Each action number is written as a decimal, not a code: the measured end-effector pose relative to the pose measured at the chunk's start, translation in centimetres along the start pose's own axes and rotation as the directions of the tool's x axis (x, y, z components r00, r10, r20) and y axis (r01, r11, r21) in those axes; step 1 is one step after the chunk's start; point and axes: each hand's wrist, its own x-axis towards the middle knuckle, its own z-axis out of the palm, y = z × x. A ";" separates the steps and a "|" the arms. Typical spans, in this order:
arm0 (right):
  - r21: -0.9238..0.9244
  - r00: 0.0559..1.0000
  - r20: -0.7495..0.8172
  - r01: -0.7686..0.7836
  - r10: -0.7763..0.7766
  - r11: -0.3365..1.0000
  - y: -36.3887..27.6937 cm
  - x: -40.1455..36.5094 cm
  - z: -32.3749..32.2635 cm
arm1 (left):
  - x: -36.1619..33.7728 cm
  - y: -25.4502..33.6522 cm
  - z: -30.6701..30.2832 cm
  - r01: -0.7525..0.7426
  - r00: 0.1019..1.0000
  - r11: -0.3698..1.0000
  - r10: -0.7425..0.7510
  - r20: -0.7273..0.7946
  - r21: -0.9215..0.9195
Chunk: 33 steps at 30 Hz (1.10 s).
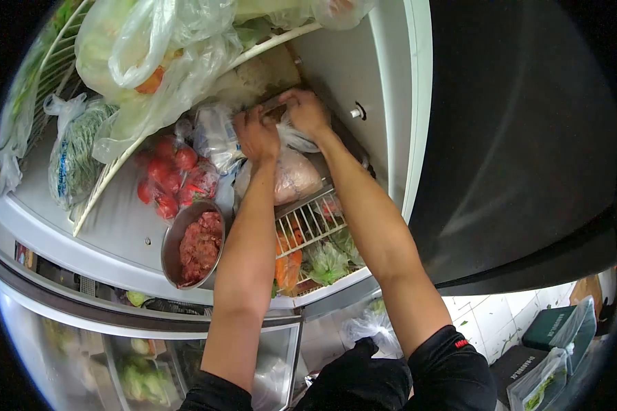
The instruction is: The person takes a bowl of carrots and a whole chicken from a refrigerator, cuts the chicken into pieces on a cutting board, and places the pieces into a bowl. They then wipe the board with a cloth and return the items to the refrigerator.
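Observation:
Both arms reach deep into a fridge. My left hand (258,134) rests on or beside a clear plastic bag with blue print (217,137), its fingers bent; what they hold, if anything, is hidden. My right hand (304,115) is close by on the right, its fingers curled at the edge of a whitish plastic bag (296,139). Just below the hands lies a bag of pale pink meat (295,177). To the left are bagged red tomatoes (168,171) and a metal bowl (166,257) of red meat (200,248).
A white wire shelf (110,171) with bagged vegetables (158,61) hangs above at the upper left. Bagged greens (82,151) lie left. Below a wire rack (308,229) are carrots (288,268) and lettuce (327,262). Dark boxes (526,373) stand on the floor.

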 end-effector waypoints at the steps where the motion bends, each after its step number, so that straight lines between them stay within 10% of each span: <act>1: -0.157 0.995 0.093 0.048 -0.033 0.986 -0.4 -0.2 -0.1 | 0.0 -0.4 0.4 -0.037 0.999 0.998 0.035 -0.036 -0.043; 9: -0.570 0.793 0.310 0.597 -0.525 0.565 0.1 1.2 2.0 | -0.5 -0.4 0.6 0.122 0.992 0.956 -0.112 0.052 -0.266; 14: -0.718 0.906 0.422 0.307 0.040 0.625 -0.4 3.8 2.2 | -0.3 -0.3 0.5 0.155 0.982 0.955 -0.122 0.143 -0.254; 21: -0.646 0.988 0.128 0.014 0.090 0.763 1.8 4.7 3.9 | -0.4 -1.9 1.1 0.148 0.985 0.932 -0.111 0.129 -0.330; 24: -0.833 0.984 0.052 0.136 -0.170 0.536 4.4 5.0 3.3 | -1.0 -1.5 0.9 0.314 0.949 0.808 -0.268 0.164 -0.499; 27: -0.331 0.982 -0.161 -0.149 0.100 0.932 3.4 5.2 2.2 | -0.7 -1.2 0.5 0.474 0.849 0.528 -0.488 0.205 -0.705; 30: -0.297 0.987 -0.150 -0.106 0.063 0.949 1.7 3.1 0.2 | -0.6 -0.8 0.8 0.408 0.807 0.256 -0.550 0.214 -0.876; 32: -0.392 0.913 0.108 0.402 -0.393 0.827 2.0 1.5 -1.5 | -0.8 -1.5 1.8 0.259 0.872 0.313 -0.483 0.082 -0.914; 33: -0.397 0.913 0.114 0.403 -0.392 0.825 1.8 0.5 -1.8 | -0.8 -1.0 1.2 0.261 0.869 0.307 -0.488 0.084 -0.915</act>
